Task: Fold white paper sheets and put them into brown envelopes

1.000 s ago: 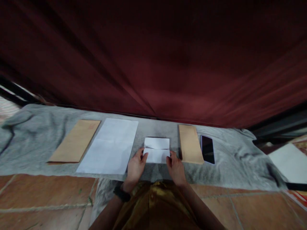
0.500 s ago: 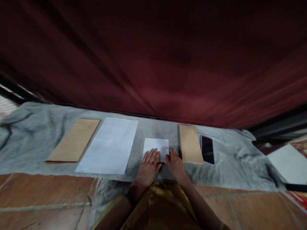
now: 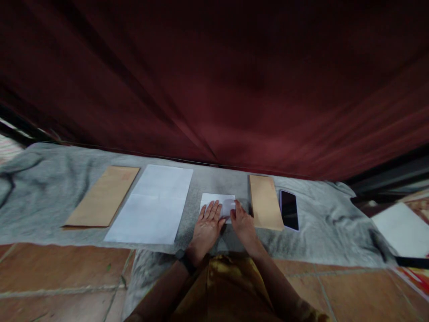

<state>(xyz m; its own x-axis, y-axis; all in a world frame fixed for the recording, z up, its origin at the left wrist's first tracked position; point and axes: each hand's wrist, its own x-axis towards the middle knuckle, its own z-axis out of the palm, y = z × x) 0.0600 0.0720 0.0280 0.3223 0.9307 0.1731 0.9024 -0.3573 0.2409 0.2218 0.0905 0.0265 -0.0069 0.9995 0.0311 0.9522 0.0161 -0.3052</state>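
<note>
A small folded sheet of white paper lies on the grey cloth in front of me. My left hand rests flat on its left part, fingers stretched out. At the paper's right edge, my right hand has its fingers bent, with thumb and forefinger pinching that edge. The near side of the paper is partly hidden under my hands. Left of it lies a larger white sheet with a crease across its middle.
Grey cloth covers the surface. A stack of brown envelopes lies far left, another brown envelope stack to the right, beside a phone. A dark red curtain hangs behind. Terracotta tiles show below.
Both hands have moved slightly away from me over the small paper. My left hand now sits higher on it, and my right fingers have slid up its right edge.
</note>
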